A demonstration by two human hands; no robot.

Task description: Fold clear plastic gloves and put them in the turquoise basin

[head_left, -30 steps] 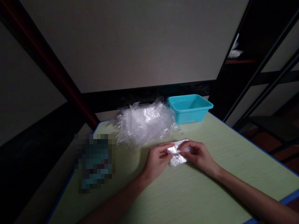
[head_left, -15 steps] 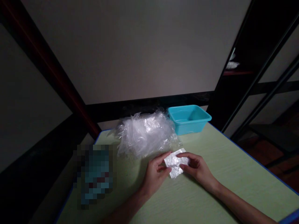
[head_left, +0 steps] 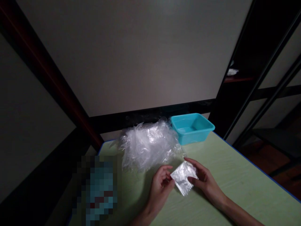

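At the left corner of the film square, your left hand has its thumb and index finger spread apart; whether its other fingers pinch the corner cannot be told. Right of the square, your right hand has its fingers clamped on it, thumb over the upper face, index finger along the far edge. The square, between your two hands, is thin, glossy and silvery, folded roughly four-sided and crinkled all over. Around it spreads your pale green tabletop, faintly streaked like wood grain and edged in blue. Well left of the square, blocky blurring hides a teal item with a dark red band. Beyond the square and leftward lies a loose, rumpled heap of clear plastic. Beyond it too, you have a smooth turquoise tub, rectangular with rounded corners. Farthest past the square rises a flat, matte grey panel.
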